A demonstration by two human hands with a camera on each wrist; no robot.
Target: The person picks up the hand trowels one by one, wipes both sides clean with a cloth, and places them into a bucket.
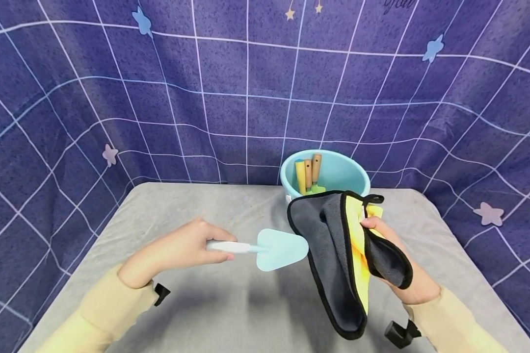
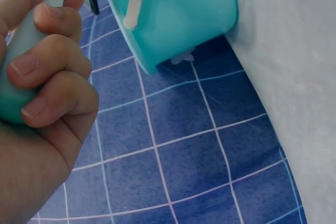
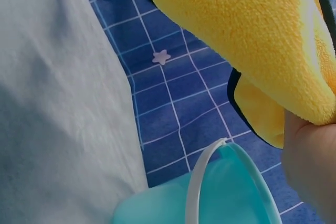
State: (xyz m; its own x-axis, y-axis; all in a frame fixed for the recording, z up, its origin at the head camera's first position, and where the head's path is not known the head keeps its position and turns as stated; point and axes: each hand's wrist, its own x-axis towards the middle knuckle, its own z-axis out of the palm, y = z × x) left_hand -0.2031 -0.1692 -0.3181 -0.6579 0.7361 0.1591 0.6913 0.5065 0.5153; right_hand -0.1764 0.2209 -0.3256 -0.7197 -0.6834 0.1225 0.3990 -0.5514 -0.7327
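My left hand (image 1: pixel 190 247) grips the pale handle of a small trowel (image 1: pixel 280 250), its light blue blade pointing right. In the left wrist view, the fingers curl round the trowel handle (image 2: pixel 23 66). The blade tip is at the edge of a towel (image 1: pixel 331 260), grey on one side and yellow on the other, with black trim; whether they touch I cannot tell. My right hand (image 1: pixel 390 233) pinches this towel near its upper right, and it hangs in folds. The right wrist view shows the towel's fluffy yellow side (image 3: pixel 247 35); the fingertips are hidden there.
Behind the towel stands a light blue bucket (image 1: pixel 346 176) holding several tools, with a yellow handle (image 1: pixel 300 176) and wooden handles (image 1: pixel 316 166) showing. It has a white carrying handle (image 3: pixel 195 187). A grey cloth covers the table (image 1: pixel 181 304); a blue gridded curtain (image 1: pixel 229 113) hangs behind.
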